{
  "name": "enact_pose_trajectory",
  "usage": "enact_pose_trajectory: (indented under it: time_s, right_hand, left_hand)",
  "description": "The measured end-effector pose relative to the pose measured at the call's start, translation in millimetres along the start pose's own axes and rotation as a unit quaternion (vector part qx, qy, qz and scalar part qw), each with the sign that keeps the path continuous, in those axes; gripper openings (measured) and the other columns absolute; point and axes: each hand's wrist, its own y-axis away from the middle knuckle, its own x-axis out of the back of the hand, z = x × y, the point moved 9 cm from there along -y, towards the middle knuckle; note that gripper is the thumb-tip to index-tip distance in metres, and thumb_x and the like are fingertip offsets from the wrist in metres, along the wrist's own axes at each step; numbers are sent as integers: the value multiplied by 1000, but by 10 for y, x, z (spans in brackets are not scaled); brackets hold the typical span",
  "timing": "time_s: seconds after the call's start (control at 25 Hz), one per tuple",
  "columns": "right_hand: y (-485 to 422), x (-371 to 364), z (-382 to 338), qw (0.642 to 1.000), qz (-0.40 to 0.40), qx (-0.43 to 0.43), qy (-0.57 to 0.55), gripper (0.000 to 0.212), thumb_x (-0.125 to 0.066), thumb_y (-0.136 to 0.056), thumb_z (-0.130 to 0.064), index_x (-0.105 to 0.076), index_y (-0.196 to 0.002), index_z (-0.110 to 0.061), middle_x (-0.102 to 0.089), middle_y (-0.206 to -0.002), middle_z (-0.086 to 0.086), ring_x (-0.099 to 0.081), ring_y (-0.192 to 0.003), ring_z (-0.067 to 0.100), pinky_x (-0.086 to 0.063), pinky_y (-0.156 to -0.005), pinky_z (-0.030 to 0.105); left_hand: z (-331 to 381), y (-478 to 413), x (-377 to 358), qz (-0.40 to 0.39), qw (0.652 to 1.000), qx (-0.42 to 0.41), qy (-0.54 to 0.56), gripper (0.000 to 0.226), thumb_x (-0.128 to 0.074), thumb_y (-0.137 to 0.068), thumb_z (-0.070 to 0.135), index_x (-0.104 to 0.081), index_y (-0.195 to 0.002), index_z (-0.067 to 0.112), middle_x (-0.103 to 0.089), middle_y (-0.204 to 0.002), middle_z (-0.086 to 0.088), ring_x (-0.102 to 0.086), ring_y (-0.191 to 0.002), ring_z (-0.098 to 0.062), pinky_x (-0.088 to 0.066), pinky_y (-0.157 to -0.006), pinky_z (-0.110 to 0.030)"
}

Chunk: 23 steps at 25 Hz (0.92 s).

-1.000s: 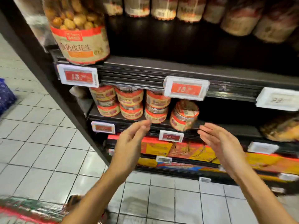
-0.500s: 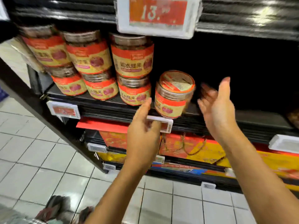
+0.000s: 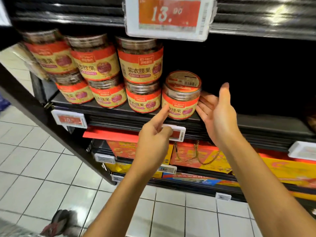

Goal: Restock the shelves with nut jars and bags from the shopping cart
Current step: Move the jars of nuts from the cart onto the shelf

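Looking down along the shelf point(image 3: 256, 123), we see one cashew jar point(image 3: 181, 96) on its own near the front edge, just right of the stacked jars point(image 3: 109, 72). It seems tipped a little toward us, so that its round lid point(image 3: 183, 81) with a barcode sticker shows.

Our left grip point(image 3: 153, 141) comes up from below with only the forefinger point(image 3: 164, 112) stretched out, its tip against the lower left of the jar's label. The other fingers are curled in and pinch nothing. Our right grip point(image 3: 216, 115) is spread, palm turned to the left and thumb raised. Its straight fingers point(image 3: 203, 103) lie against or just beside the jar's right side, and we cannot tell whether they press on it. Neither grip wraps round the jar.

The stacked jars stand in three columns, two high, toward the left end of the shelf, all with the same red and tan label.

A large price tag point(image 3: 168, 14) reading 13.90 hangs from the edge of the shelf above, over the lone jar. A smaller price tag point(image 3: 69, 119) hangs from the front edge of our shelf near its left end. A third price tag point(image 3: 178, 134) sits partly behind the left grip.

On the shelf below lie red and yellow gift boxes point(image 3: 196, 156), one with a twisted cord handle. Pale floor tiles point(image 3: 42, 168) run beneath.
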Motion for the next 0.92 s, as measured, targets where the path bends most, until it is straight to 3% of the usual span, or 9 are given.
enact_pose_trajectory:
  time_s: [0.12,0.24,0.32,0.4,0.44,0.52,0.6,0.72,0.92]
  right_hand:
    - [-7,-26,27,1000,0,13,21,56,-22,-101,-43,-40,-138,-6,-49,-140,9,-51,-121,10,-40,-101,22]
    - [67,64,29,996,39,13,85,57,-24,-101,-43,-43,-137,-3,-54,-134,14,-56,-116,14,-39,-102,27]
    - [299,209,-79,984,114,33,132,47,-29,-101,-38,-57,-123,-8,-64,-118,13,-61,-104,17,-44,-94,23]
    - [684,104,-175,986,91,45,134,30,-34,-101,-28,-62,-98,-20,-67,-104,1,-64,-95,14,-50,-79,18]
    - [894,-24,-167,989,48,25,138,28,-35,-100,-24,-62,-90,-23,-67,-98,-1,-65,-89,15,-51,-74,21]
    - [1466,-482,-100,981,-85,-30,169,29,-36,-100,-18,-62,-85,-21,-67,-91,-1,-66,-80,19,-51,-73,29]
    - [2114,-1064,-126,954,-228,-56,187,30,-37,-99,-13,-62,-84,-19,-67,-86,-4,-67,-75,15,-52,-71,25]
    - [3114,-1930,-243,902,-397,-77,153,31,-38,-98,-10,-64,-83,-17,-69,-81,-2,-68,-71,10,-52,-65,17]
    - [4970,-3196,42,744,-639,-113,159,23,-45,-92,-26,-66,-83,-22,-72,-81,-7,-68,-71,5,-49,-59,11]
  left_hand:
    - [18,57,34,2,1000,1,4,54,-42,-88,-6,-51,-133,22,-59,-115,27,-55,-85,17,-42,-71,2]
    - [65,82,206,46,999,13,20,48,-44,-90,-5,-53,-131,17,-59,-122,14,-54,-112,6,-41,-89,-2]
    - [151,208,389,99,994,31,31,39,-47,-92,-4,-59,-121,17,-65,-109,9,-60,-105,-3,-46,-89,-11]
    - [331,511,560,128,989,53,43,30,-46,-91,-5,-62,-110,14,-68,-88,4,-63,-85,-10,-49,-83,-20]
    - [427,692,616,128,989,67,44,28,-45,-91,-6,-63,-104,11,-67,-82,1,-61,-78,-13,-49,-78,-24]
    - [641,1272,879,147,983,100,50,26,-44,-90,-7,-63,-96,9,-66,-78,-2,-60,-69,-11,-48,-67,-18]
    - [845,2016,1259,197,970,126,72,26,-42,-91,-8,-63,-94,7,-66,-76,-4,-61,-60,-5,-47,-60,-11]
    - [1026,3314,1861,291,938,172,80,26,-39,-93,-6,-63,-95,6,-65,-78,-4,-61,-58,-6,-49,-64,-15]
    - [954,5511,3017,506,826,238,76,21,-43,-93,-2,-63,-97,1,-65,-74,-3,-59,-55,-5,-48,-56,-18]
